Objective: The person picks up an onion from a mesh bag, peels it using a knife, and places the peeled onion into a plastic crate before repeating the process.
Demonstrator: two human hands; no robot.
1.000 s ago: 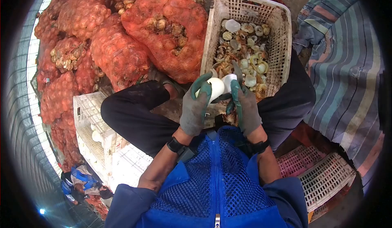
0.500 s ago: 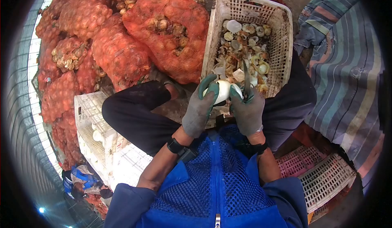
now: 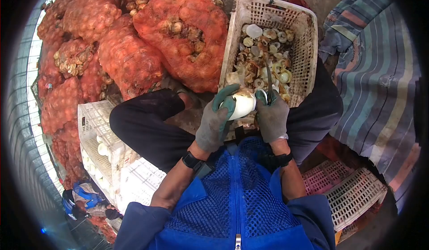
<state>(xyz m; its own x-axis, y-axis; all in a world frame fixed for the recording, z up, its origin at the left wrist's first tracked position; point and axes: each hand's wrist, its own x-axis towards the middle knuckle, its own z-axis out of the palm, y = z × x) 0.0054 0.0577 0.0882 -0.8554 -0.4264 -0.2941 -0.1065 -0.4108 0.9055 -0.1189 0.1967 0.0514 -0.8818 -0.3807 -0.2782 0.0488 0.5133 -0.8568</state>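
My left hand (image 3: 212,124), in a grey and green glove, is wrapped around a white peeled onion (image 3: 243,108) with some brown skin on its upper side. A knife (image 3: 269,81) is gripped in my right hand (image 3: 273,119), its dark blade pointing away from me. At the onion's right end, a pale slice (image 3: 261,95) shows by my right thumb. Both hands are over my lap, at the near end of a dirty white plastic crate (image 3: 309,48). Onion skins and cut ends (image 3: 257,57) lie inside that crate.
Red mesh sacks of onions (image 3: 129,60) are piled ahead and to the left. A white crate with peeled onions (image 3: 96,129) stands by my left knee. Striped cloth (image 3: 375,89) hangs at right, above more crates (image 3: 355,198). Another person (image 3: 87,201) is at lower left.
The onion has turned in my left hand, showing brown skin on top and more of its white side. My right hand has drawn slightly away from it with the knife.
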